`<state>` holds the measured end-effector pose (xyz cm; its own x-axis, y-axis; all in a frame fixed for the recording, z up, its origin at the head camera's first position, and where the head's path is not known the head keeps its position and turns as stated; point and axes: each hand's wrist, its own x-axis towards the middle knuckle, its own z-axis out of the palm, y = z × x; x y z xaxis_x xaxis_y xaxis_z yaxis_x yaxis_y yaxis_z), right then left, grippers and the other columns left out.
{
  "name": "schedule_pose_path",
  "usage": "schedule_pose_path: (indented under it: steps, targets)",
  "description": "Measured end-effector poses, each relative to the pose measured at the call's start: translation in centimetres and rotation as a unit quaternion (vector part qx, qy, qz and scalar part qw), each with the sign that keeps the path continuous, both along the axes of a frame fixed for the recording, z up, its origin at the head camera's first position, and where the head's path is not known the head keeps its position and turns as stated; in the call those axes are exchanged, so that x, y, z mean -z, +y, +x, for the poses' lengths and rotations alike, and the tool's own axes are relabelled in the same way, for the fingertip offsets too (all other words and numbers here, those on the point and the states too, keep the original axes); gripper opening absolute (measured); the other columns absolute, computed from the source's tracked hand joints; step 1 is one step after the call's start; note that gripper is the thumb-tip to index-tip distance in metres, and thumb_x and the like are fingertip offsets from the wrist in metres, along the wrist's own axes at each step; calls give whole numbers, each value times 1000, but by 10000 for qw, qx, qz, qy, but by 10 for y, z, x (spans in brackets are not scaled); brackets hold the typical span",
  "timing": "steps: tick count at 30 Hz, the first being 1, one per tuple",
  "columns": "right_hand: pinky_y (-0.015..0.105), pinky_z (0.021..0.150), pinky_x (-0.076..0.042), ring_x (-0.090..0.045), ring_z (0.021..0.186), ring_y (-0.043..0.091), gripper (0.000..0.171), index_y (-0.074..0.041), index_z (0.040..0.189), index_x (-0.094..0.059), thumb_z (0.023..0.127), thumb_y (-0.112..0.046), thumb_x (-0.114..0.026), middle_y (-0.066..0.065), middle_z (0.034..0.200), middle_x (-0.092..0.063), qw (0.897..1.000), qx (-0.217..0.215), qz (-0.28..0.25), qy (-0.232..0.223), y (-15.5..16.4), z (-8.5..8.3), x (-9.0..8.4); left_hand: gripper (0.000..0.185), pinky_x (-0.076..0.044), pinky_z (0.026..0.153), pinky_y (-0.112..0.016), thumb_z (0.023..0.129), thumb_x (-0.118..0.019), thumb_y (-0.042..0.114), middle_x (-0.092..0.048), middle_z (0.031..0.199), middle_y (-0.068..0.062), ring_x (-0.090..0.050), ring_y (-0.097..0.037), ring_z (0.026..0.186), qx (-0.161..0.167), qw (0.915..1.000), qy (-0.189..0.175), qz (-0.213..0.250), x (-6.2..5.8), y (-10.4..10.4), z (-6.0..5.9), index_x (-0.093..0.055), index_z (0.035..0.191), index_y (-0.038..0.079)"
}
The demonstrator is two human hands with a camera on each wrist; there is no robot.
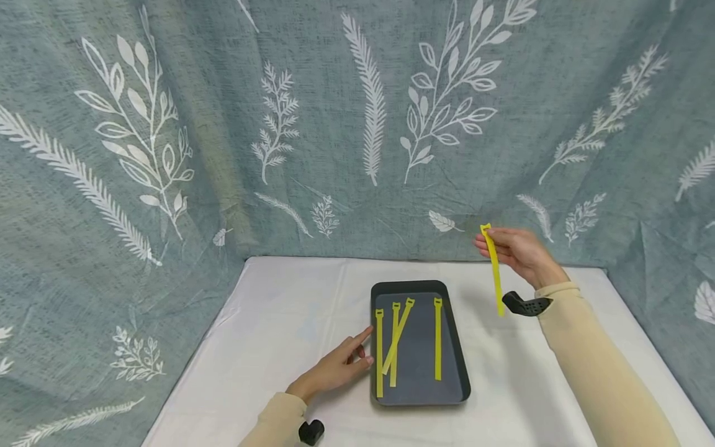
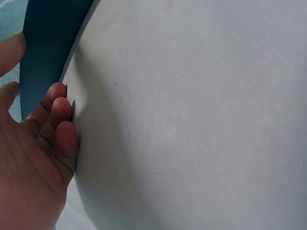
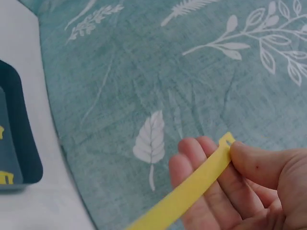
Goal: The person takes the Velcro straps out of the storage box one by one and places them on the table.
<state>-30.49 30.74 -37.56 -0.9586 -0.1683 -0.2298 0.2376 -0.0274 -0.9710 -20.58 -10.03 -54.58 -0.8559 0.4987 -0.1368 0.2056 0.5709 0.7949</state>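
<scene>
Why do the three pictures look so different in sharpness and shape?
Head view: wide-angle lens bends the backdrop; soft, even light, faint shadows beside the tray and under the right hand. Left wrist view: the left hand sits so close that it blurs, the tablecloth nearly featureless. Right wrist view: the yellow strap and fingers are soft, the backdrop sharper.

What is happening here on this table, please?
A person's right hand pinches one yellow strap by its top end, so it hangs in the air to the right of a dark tray. Four more yellow straps lie in that tray. The left hand rests on the white table at the tray's left edge.
</scene>
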Motion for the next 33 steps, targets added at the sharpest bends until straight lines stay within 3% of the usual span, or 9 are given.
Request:
schedule_pose_path:
  steps: [3, 6, 8, 10, 12, 16, 19, 27, 33]
  targets:
    - [25, 96, -54, -72, 97, 1, 59, 1, 154, -35, 105, -25, -56, -15, 95, -75, 9999, 128, 57, -26, 1, 1, 4, 66, -37, 69, -23, 103, -59, 37, -52, 105, 2, -43, -7, 80, 2, 10000, 18, 2, 0, -1, -1, -31, 161, 23]
    - [21, 89, -55, -68, 90, 0, 33, -9, 133, -58, 104, -24, -60, -15, 91, -73, 9993, 295, 232, -24, 1, 0, 9, 66, -37, 70, -23, 103, -59, 37, -52, 105, 2, -42, -6, 80, 1, 10000, 29, 1, 1, -2, -2, -31, 161, 23]
    - [20, 82, -53, -65, 86, 2, 15, -15, 116, -64, 103, -23, -61, -15, 87, -71, 9987, 394, 324, -22, 0, -2, 11, 66, -37, 70, -23, 103, -59, 36, -52, 105, 1, -42, -6, 80, 3, 10000, 33, 17, 1, -2, -2, -31, 161, 22]
    - [20, 79, -52, -62, 83, 4, 8, -17, 109, -63, 103, -22, -60, -13, 86, -69, 9984, 436, 360, -56, -1, -3, 13, 66, -37, 70, -23, 103, -59, 36, -52, 105, 1, -43, -7, 80, -3, 10000, 23, 42, 0, -2, -2, -31, 161, 21]
    - [19, 78, -53, -62, 83, 4, 14, -13, 115, -61, 104, -21, -59, -11, 87, -67, 9981, 436, 418, -91, 0, -3, 15, 66, -37, 70, -22, 103, -59, 35, -52, 106, 1, -43, -6, 80, -10, 10000, 23, 38, 0, -2, -2, -31, 161, 20]
    - [18, 78, -55, -62, 83, 3, 43, 0, 140, -49, 104, -22, -58, -10, 89, -66, 9977, 368, 537, -187, 2, -1, 20, 66, -37, 71, -22, 103, -58, 36, -53, 106, 1, -43, -6, 80, -6, 10000, 2, 21, -2, -3, -1, -30, 161, 19]
    - [18, 78, -56, -64, 83, 3, 53, 6, 147, -42, 104, -23, -58, -11, 89, -67, 9974, 324, 571, -283, 4, 2, 27, 66, -38, 71, -22, 103, -58, 36, -53, 105, 0, -43, -6, 80, 61, 10000, 36, 70, -3, -3, 0, -31, 161, 17]
    - [18, 74, -57, -65, 79, 3, 47, 4, 142, -48, 103, -20, -60, -9, 87, -67, 9954, 254, 618, -690, 6, 5, 58, 66, -37, 70, -22, 103, -59, 38, -53, 106, 2, -43, -5, 79, 79, 10000, -1, 31, -1, -2, -1, -30, 161, 22]
    - [19, 72, -57, -65, 76, 4, 17, -7, 115, -68, 102, -17, -62, -8, 85, -67, 9948, 135, 561, -844, 9, 10, 79, 66, -37, 70, -23, 103, -59, 37, -52, 105, 1, -43, -8, 80, 55, 9999, -101, 46, -2, -1, -2, -30, 161, 23]
